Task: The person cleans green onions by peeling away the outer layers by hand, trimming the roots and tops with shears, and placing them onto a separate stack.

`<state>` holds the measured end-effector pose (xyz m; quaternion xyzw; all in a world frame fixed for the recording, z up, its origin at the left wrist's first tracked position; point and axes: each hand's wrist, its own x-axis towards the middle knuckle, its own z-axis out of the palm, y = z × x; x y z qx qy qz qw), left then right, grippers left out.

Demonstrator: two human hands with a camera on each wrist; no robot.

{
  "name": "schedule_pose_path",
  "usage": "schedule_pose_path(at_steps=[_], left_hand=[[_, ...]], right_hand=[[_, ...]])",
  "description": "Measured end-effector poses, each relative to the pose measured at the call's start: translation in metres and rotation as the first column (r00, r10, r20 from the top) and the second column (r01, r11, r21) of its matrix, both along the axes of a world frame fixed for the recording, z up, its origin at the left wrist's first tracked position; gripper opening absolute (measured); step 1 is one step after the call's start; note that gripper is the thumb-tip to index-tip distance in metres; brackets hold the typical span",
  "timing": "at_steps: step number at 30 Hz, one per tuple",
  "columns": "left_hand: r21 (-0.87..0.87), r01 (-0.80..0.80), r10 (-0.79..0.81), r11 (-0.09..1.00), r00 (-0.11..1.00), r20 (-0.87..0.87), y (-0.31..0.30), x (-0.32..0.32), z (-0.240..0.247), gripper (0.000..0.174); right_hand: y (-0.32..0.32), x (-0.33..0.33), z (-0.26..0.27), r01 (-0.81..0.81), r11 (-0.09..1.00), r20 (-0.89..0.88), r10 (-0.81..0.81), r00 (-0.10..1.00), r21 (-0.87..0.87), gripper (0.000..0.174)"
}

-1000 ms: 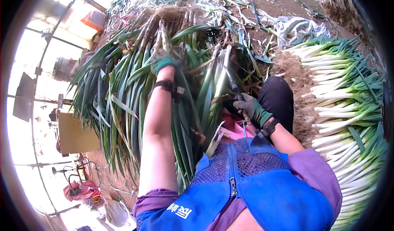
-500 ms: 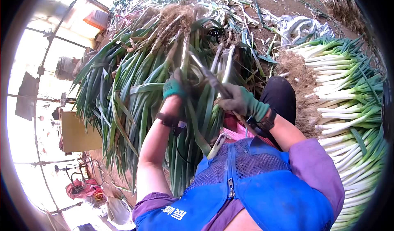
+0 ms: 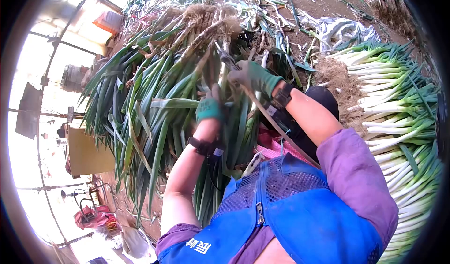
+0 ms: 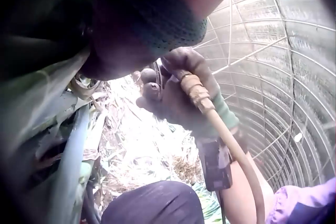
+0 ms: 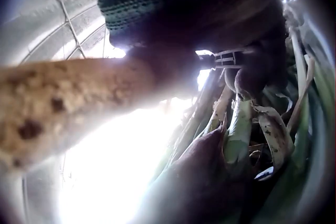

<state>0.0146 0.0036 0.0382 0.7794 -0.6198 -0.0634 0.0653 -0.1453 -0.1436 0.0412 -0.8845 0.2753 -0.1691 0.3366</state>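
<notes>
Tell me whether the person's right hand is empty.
No: the gloved right hand has its fingers curled round the taped end of a tan hose.

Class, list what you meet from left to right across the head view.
Yellowish rectangular board, green-grey gloved left hand, green-grey gloved right hand, row of white-stemmed, green-leaved leeks.

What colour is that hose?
The hose is tan, best seen in the left wrist view.
</notes>
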Motion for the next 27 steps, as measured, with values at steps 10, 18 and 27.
schedule_pose_path(at_steps=[10, 18, 27], left_hand=[[-0.064, 0.003, -0.002, 0.998, 1.0, 0.013, 0.014, -0.019, 0.008, 0.074], [-0.069, 0.12, -0.114, 0.99, 0.99, 0.085, 0.05, -0.079, 0.018, 0.073], [-0.068, 0.158, -0.169, 0.985, 0.96, -0.222, 0.055, -0.073, 0.003, 0.048]], right_hand=[[-0.076, 0.106, 0.049, 0.117, 0.718, -0.128, -0.039, 0.991, 0.686, 0.016], [-0.105, 0.137, 0.054, -0.294, 0.939, -0.587, 0.137, 0.798, -0.18, 0.059], [-0.16, 0.164, 0.084, -0.289, 0.957, 0.102, 0.286, 0.953, 0.015, 0.032]])
